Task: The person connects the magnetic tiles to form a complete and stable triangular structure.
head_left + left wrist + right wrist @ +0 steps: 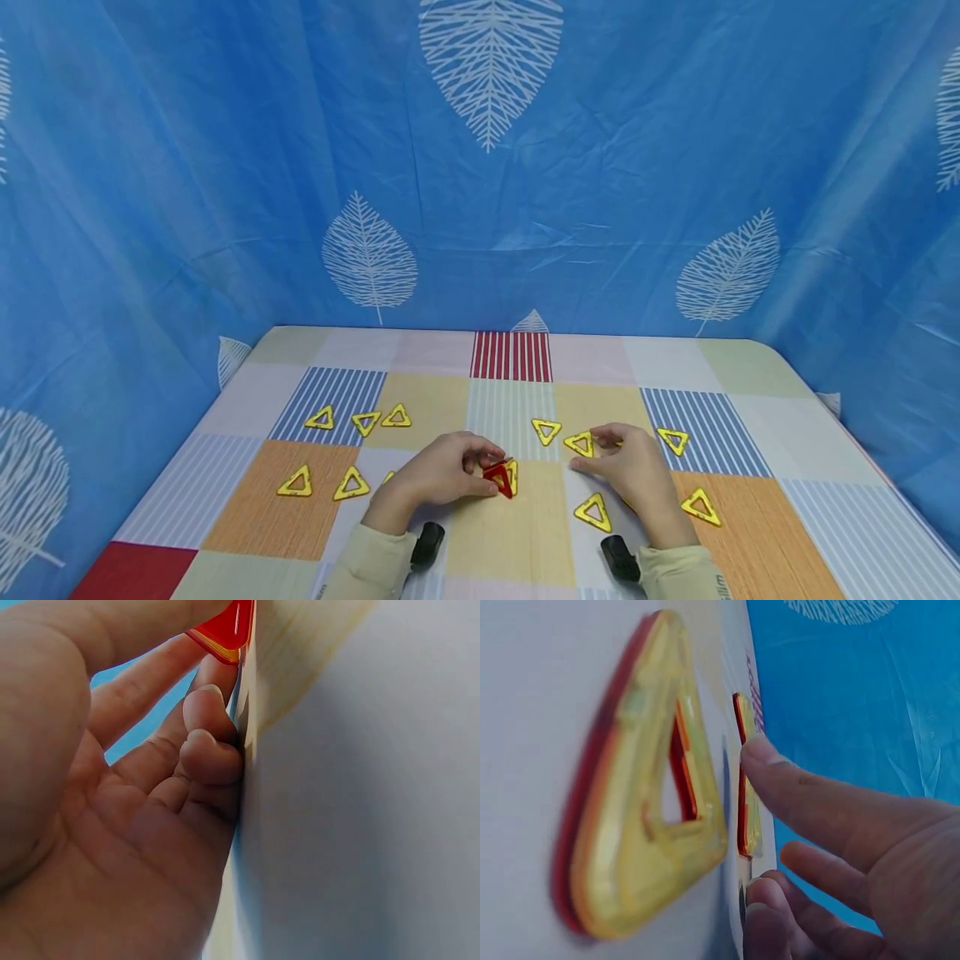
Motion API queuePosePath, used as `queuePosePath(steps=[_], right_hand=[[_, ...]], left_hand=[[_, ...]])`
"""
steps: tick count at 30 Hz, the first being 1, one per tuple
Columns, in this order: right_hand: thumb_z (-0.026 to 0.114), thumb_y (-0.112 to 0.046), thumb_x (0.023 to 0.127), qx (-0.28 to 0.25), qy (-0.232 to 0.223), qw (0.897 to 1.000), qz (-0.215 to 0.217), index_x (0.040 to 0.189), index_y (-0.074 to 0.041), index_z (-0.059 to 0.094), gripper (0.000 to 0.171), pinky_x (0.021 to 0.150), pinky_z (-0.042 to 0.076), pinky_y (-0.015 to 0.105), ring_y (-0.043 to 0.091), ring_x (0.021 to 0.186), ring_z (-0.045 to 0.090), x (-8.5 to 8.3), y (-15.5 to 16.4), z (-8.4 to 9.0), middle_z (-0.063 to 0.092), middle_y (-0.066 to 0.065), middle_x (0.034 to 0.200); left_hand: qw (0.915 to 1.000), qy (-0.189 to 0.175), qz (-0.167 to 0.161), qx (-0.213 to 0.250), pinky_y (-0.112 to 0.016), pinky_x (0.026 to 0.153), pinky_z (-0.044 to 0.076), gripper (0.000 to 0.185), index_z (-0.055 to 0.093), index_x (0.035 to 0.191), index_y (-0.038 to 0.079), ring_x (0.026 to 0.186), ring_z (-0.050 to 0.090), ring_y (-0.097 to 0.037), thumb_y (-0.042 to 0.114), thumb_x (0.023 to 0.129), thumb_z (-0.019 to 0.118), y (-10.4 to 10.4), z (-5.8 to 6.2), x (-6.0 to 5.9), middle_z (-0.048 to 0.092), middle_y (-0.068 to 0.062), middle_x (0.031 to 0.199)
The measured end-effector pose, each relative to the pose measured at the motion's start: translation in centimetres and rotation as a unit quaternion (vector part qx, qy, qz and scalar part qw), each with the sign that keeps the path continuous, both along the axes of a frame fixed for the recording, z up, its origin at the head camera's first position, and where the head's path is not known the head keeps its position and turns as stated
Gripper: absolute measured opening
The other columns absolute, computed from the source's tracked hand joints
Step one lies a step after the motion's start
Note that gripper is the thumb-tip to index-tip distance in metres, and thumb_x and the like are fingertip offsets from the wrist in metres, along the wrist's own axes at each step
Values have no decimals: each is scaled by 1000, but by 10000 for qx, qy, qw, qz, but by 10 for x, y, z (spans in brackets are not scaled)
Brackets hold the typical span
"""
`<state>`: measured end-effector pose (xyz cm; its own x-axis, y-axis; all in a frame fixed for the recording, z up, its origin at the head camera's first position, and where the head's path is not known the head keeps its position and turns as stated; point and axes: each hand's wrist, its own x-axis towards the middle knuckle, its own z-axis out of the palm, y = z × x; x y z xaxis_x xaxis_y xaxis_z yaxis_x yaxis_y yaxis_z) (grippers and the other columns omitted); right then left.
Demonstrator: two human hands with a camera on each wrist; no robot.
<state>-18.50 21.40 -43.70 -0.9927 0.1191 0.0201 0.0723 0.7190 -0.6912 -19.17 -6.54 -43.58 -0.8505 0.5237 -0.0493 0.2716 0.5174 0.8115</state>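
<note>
In the head view my left hand (442,475) is at the middle of the table, thumb and fingers pinching a red triangle tile (504,487). Part of a yellow triangle tile shows right behind it. A corner of the red tile (225,634) also appears at the top of the left wrist view, with the other fingers curled below. My right hand (633,467) reaches over another yellow triangle tile (580,444), its thumb tip right at that tile. Up close, this tile (748,817) has a red layer under its yellow face.
Several yellow triangle tiles lie at the left, one of them at the front (296,482). More lie around my right hand, including one near the wrist (593,512) and one at the far right (701,507). A blue leaf-print curtain (525,208) stands behind the patchwork tablecloth (517,550).
</note>
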Motion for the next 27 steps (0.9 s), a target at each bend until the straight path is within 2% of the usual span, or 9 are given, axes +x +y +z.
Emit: queuePosePath(steps=[7,17,22,27], right_hand=[[92,-25,73,-10,-144,9999,-36,111,7,72,54,75,53,46,22,84,64,-1,1,-1,71,8,92],[85,-17,81,221,-70,9997,-74,111,7,72,40,72,53,44,21,83,63,-3,-1,-4,70,8,92],[80,-11,85,251,-7,9997,5,113,7,72,34,70,53,42,20,81,63,-3,-2,-5,70,10,95],[74,-5,90,311,198,9992,163,114,8,71,27,73,52,45,24,84,63,-2,-3,-6,70,18,104]], left_hand=[[10000,-2,42,-35,-29,67,44,36,73,117,9,76,51,-14,15,83,85,0,-1,0,61,4,94],[10000,-5,29,-14,-29,70,46,36,73,117,10,81,53,-15,15,84,84,1,-3,-1,62,5,96],[10000,-11,64,-43,-28,70,46,35,73,117,11,81,53,-14,15,84,84,1,-5,-2,61,7,95],[10000,-30,80,-51,-27,71,47,35,73,117,12,81,54,-14,15,84,84,1,-6,-2,61,8,95]])
